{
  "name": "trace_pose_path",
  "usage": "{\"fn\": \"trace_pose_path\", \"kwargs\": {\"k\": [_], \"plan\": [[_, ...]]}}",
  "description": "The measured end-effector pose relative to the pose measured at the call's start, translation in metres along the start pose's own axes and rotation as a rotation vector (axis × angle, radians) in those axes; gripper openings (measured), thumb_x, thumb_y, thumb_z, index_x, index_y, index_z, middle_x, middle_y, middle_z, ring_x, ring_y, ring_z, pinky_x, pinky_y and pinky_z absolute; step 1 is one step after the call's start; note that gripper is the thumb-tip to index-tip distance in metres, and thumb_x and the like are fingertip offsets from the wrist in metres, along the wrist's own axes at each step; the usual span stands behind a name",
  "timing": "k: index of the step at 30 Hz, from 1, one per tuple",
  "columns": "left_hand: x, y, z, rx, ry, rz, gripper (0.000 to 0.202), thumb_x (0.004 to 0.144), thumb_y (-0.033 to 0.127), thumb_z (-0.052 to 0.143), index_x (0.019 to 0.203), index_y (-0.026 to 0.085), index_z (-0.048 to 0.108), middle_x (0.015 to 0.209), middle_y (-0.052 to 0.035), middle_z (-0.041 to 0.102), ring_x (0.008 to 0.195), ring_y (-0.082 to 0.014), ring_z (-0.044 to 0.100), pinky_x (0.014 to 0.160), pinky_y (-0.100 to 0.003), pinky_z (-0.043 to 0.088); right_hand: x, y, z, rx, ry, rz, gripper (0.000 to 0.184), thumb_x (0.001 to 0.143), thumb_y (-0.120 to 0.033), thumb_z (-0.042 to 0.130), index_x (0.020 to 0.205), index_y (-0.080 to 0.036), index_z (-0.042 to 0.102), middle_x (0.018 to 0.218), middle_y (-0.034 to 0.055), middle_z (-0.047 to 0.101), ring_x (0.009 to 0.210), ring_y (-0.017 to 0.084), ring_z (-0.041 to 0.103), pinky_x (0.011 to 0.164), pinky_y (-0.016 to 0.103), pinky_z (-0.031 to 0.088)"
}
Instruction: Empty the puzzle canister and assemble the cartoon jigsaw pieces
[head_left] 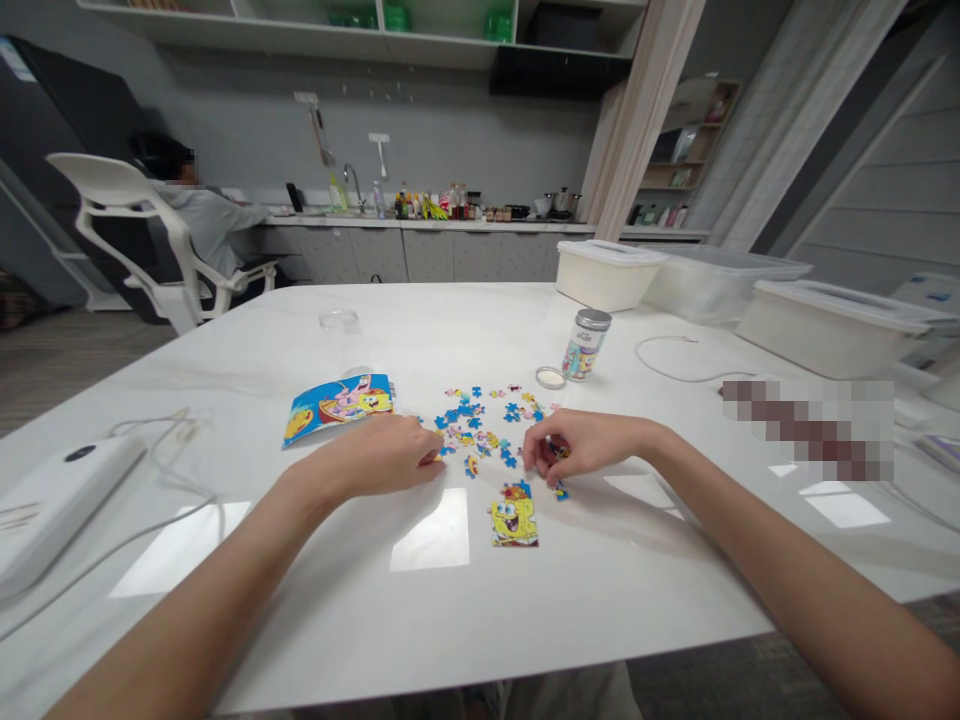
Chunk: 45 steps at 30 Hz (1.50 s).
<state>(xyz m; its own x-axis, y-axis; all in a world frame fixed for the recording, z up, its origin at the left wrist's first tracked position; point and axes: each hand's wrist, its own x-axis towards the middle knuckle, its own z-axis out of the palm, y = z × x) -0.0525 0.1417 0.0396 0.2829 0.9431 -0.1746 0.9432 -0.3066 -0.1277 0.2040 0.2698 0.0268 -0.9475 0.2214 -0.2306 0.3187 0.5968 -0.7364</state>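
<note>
Loose jigsaw puzzle pieces, blue, yellow and pink, lie scattered mid-table. At the left edge of that scatter my left hand rests with curled fingers; whatever they may hold is hidden. My right hand is at the right edge, its fingers bent around a puzzle piece that partly shows. Under its thumb lies another piece. Closer to me, a joined block of puzzle pieces shows a yellow cartoon face. A blue picture sheet with cartoon figures stands slightly curved beyond my left hand.
A printed can stands behind the pieces, a round lid beside it. A clear container is farther left. White bins line the back right. A white device and cables lie left. A person sits at the far counter.
</note>
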Motion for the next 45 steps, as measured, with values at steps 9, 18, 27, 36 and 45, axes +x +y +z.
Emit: {"fn": "trace_pose_path", "kwargs": {"k": [9, 18, 27, 36, 45], "plan": [[0.004, -0.013, 0.013, 0.087, 0.078, -0.254, 0.027, 0.099, 0.023, 0.033, 0.105, 0.012, 0.057, 0.079, -0.0131, 0.068, 0.075, -0.0293, 0.068, 0.06, -0.033, 0.046, -0.003, 0.024, -0.013, -0.113, 0.134, 0.118, 0.016, 0.077, -0.013, 0.061, 0.09, -0.015, 0.069, 0.071, 0.0011, 0.065, 0.063, 0.013, 0.058, 0.058, 0.024, 0.043], [0.022, -0.013, 0.028, 0.007, 0.392, -0.114, 0.04, 0.1, 0.021, 0.023, 0.121, 0.008, 0.054, 0.127, -0.0187, 0.06, 0.118, -0.0263, 0.058, 0.099, -0.04, 0.045, -0.002, 0.019, -0.011, -0.088, 0.095, 0.048, 0.021, 0.076, -0.028, 0.072, 0.094, -0.016, 0.07, 0.077, 0.0015, 0.063, 0.069, 0.013, 0.057, 0.06, 0.024, 0.044], [0.045, -0.034, 0.051, -0.157, 0.266, 0.071, 0.045, 0.102, 0.028, 0.024, 0.135, 0.012, 0.05, 0.147, -0.0122, 0.048, 0.14, -0.0222, 0.038, 0.115, -0.038, 0.03, -0.004, 0.02, -0.013, -0.121, 0.133, 0.094, 0.018, 0.077, -0.016, 0.062, 0.094, -0.016, 0.069, 0.083, 0.0041, 0.068, 0.07, 0.014, 0.06, 0.061, 0.024, 0.046], [0.053, -0.031, 0.045, -0.235, 0.441, -0.041, 0.033, 0.095, 0.017, 0.035, 0.101, 0.015, 0.068, 0.116, -0.0116, 0.065, 0.105, -0.0227, 0.061, 0.095, -0.037, 0.048, -0.003, 0.017, -0.011, -0.1, 0.119, 0.115, 0.016, 0.079, -0.02, 0.062, 0.094, -0.016, 0.067, 0.081, 0.0043, 0.07, 0.071, 0.015, 0.063, 0.061, 0.025, 0.047], [0.053, -0.032, 0.039, -0.432, 0.454, -0.183, 0.023, 0.088, 0.02, 0.048, 0.086, 0.017, 0.071, 0.099, -0.0086, 0.071, 0.095, -0.024, 0.064, 0.088, -0.037, 0.048, -0.002, 0.014, -0.011, -0.197, 0.13, 0.053, 0.016, 0.086, -0.022, 0.057, 0.093, -0.015, 0.069, 0.087, 0.0063, 0.069, 0.071, 0.014, 0.06, 0.062, 0.026, 0.045]]}}
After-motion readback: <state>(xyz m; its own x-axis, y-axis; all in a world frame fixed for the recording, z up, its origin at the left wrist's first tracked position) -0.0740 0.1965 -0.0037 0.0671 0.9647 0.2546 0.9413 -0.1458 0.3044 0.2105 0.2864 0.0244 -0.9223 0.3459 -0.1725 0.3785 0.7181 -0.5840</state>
